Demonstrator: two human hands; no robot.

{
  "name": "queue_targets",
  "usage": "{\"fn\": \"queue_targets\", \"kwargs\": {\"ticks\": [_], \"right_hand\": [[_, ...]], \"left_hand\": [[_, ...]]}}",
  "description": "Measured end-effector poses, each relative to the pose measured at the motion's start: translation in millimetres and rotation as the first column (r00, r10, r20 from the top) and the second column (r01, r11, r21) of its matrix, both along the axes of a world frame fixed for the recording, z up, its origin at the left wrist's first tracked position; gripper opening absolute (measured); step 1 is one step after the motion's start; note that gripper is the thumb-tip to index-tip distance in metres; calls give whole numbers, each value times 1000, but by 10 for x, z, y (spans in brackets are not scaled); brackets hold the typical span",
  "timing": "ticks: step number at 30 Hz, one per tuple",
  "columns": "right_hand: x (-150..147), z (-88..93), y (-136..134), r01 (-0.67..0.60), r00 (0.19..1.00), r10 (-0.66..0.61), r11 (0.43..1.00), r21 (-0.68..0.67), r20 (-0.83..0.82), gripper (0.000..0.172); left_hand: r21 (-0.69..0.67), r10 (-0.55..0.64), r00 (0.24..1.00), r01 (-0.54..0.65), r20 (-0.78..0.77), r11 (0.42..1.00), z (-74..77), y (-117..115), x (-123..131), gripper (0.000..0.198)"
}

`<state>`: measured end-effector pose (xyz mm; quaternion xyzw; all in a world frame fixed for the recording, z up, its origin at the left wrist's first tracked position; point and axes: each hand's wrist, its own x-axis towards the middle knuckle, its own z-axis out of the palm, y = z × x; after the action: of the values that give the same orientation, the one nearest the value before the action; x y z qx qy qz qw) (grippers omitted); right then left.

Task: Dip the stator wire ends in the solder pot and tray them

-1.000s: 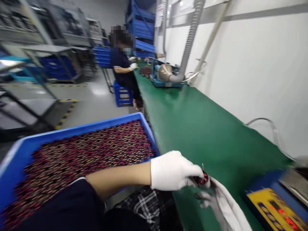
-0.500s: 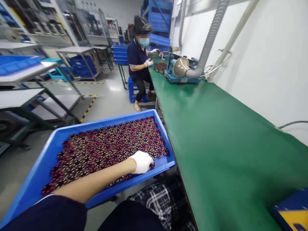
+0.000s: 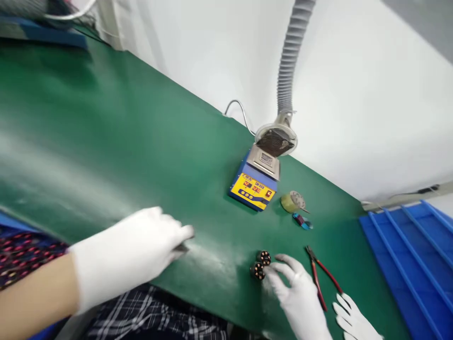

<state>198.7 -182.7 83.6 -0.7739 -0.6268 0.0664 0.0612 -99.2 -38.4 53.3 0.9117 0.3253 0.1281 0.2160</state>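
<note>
A long green bench (image 3: pixel 159 156) runs beneath a white wall (image 3: pixel 212 52). At the far left, a blue tray (image 3: pixel 16 221) carries many dark round parts (image 3: pixel 26 252) with red and pale marks. Next to it, the left hand (image 3: pixel 129 250), in a white glove, reaches over the bench edge; its thumb and finger are close together with a dark patch below, and I cannot tell whether they pinch anything. Plaid cloth (image 3: pixel 141 314) shows underneath. Near the middle sits a blue unit with a yellow panel (image 3: pixel 252 189), a ribbed grey hose (image 3: pixel 288 61) and its hood (image 3: pixel 276 139) just behind. In front, two black round parts (image 3: pixel 258 271) lie side by side. Right of them the gloved right hand (image 3: pixel 300 293) has its fingers parted, a fingertip at the lower part. Beyond are a yellowish tin (image 3: pixel 292 202), red-handled pliers (image 3: pixel 314 274), another white glove (image 3: pixel 357 321) and blue crates (image 3: pixel 406 259).
</note>
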Motion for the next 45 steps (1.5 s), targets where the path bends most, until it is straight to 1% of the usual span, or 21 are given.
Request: {"fn": "queue_targets", "kwargs": {"ticks": [2,3,6,8,10,13,15,17,20,22,24,26,29,31,32,34,36,37,39,43,45], "right_hand": [[-82,-218,-157,22,997,-18,998,-56,72,14],[-114,-334,-227,34,993,-27,998,-55,118,15],[-123,-566,-348,78,988,-92,990,117,123,17],[-40,-530,-297,145,988,-124,944,296,-87,14],[83,-318,-107,265,901,-76,876,402,-428,6],[211,176,381,427,602,136,778,461,-787,16],[205,460,741,419,464,325,739,528,-824,30],[132,609,1053,378,379,462,713,590,-802,39],[-36,607,1359,363,287,545,699,616,-788,39],[-141,567,1450,381,260,546,700,604,-797,39],[-207,580,1470,404,272,527,697,593,-805,39],[-226,652,1449,361,297,519,716,597,-802,36],[-215,764,1410,208,338,547,750,628,-766,35],[-224,763,1413,261,342,522,746,613,-781,34],[-235,733,1426,321,317,501,742,588,-805,34],[-253,640,1473,393,186,485,761,517,-855,36],[-251,551,1526,345,28,484,816,463,-875,38],[-239,526,1546,316,-18,486,832,456,-874,36],[-198,528,1563,270,11,523,819,506,-852,31],[-119,652,1509,130,280,617,734,667,-735,28],[-112,680,1475,59,377,629,716,696,-679,24]], "left_hand": [[162,-155,981,173,-113,972,260,76,507,6],[204,-201,975,217,-100,954,400,95,729,9],[275,-336,942,317,22,908,783,105,1212,12],[295,-386,916,340,111,893,950,109,1380,15],[309,-375,898,299,229,903,1023,146,1456,13],[274,-266,818,139,509,952,1004,265,1487,16],[210,-222,717,108,660,972,961,347,1491,31],[185,-206,658,103,724,977,915,395,1504,48],[216,-133,605,-65,785,974,839,422,1564,53],[249,-94,543,-221,834,943,788,440,1609,41],[274,-91,504,-302,859,913,752,466,1629,26],[259,-92,504,-272,859,927,741,491,1615,19],[177,-86,529,-123,844,976,766,510,1560,23],[176,-96,539,-98,837,979,797,515,1527,26],[201,-108,537,-118,837,972,812,517,1514,28],[236,-108,532,-178,840,956,836,525,1492,31],[221,-84,526,-204,846,954,850,537,1473,33],[213,-76,528,-205,846,955,855,544,1464,33],[220,-74,544,-208,836,953,860,558,1449,31],[273,-100,621,-190,778,943,879,571,1425,32],[289,-116,655,-162,747,943,890,567,1420,33]]}}
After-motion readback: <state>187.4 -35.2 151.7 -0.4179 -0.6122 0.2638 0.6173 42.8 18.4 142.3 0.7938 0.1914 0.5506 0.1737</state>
